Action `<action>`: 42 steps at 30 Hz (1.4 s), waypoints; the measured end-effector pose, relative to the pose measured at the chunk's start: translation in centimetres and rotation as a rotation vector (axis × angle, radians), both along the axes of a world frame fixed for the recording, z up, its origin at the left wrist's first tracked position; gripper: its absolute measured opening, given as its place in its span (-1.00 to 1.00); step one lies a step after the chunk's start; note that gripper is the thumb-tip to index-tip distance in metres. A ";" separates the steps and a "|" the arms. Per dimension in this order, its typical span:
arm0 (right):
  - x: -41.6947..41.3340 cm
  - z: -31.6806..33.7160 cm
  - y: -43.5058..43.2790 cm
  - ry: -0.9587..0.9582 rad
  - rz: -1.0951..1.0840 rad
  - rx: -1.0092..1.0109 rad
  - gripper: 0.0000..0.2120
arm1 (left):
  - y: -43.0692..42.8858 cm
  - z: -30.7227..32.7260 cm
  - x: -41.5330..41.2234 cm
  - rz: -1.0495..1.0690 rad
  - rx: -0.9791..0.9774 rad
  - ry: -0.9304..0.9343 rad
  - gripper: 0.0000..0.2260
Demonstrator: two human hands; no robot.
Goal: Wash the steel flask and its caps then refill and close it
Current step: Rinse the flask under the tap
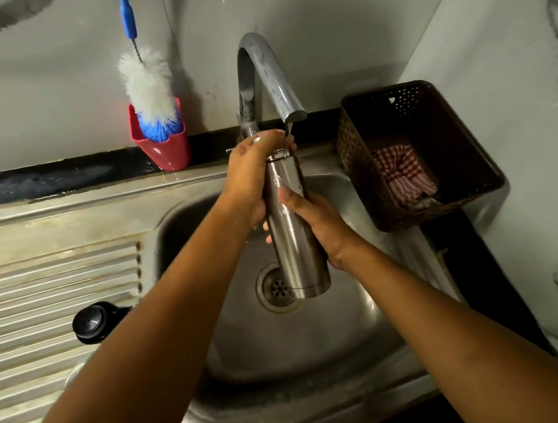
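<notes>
Steel flask [297, 254] tilted just under the faucet [264, 71] spout.
Left hand [252, 169] curled round its neck; right hand [316, 223] gripped its body.

Pretty dim, warm-ish light; glare streaks on the tap [272, 74] and the flask [295, 244] under it, while edges far from it bend fisheye-style.

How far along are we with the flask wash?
Cap off: the round black cap lies on the ribbed steel drainboard. In hand: the right hand grips the cylindrical steel flask under the curved steel tap while the left hand wraps its top. Left: refilling and closing; whether the cap is washed can't be told.
</notes>
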State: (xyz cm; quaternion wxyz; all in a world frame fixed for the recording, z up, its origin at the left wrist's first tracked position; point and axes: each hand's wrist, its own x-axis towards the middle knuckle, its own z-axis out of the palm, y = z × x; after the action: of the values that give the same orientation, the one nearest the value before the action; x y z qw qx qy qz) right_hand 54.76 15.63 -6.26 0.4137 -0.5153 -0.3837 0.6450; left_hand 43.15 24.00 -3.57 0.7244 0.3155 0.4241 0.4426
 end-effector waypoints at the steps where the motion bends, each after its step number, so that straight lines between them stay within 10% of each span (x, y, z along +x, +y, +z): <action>1: 0.4 0.2 -0.2 0.096 0.073 -0.056 -0.26 | 0.3 0.2 -0.2 -0.064 -0.003 -0.036 -0.85; 4: 1.2 0.3 -0.5 0.281 0.221 -0.194 -0.05 | 0.9 0.8 -0.6 -0.170 -0.036 -0.212 -0.81; 7: 1.0 0.2 -1.0 0.285 0.197 -0.177 -0.25 | 1.2 1.0 -0.9 -0.172 -0.004 -0.222 -0.70; 17: -2.8 -2.0 -1.6 -0.777 -0.308 0.200 -0.64 | -2.4 -1.6 1.9 0.382 0.167 0.574 -0.53; 31: 1.8 -0.8 -1.7 0.429 0.318 -0.319 -0.30 | 1.2 -1.0 -1.2 -0.300 -0.063 -0.414 -0.75; 39: -1.2 -2.4 -2.8 -0.615 -0.193 0.016 -0.48 | -0.6 -1.6 1.3 0.122 0.038 0.366 -0.82; 42: -2.7 -3.1 -4.1 -0.732 -0.306 0.076 -0.54 | -2.6 -2.3 2.3 0.324 0.160 0.562 -0.76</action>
State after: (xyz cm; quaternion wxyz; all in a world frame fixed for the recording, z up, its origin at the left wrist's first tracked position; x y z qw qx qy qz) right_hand 52.07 11.49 -9.31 0.3597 -0.7467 -0.4480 0.3352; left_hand 45.49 21.38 -5.89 0.4724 0.4096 0.6158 0.4794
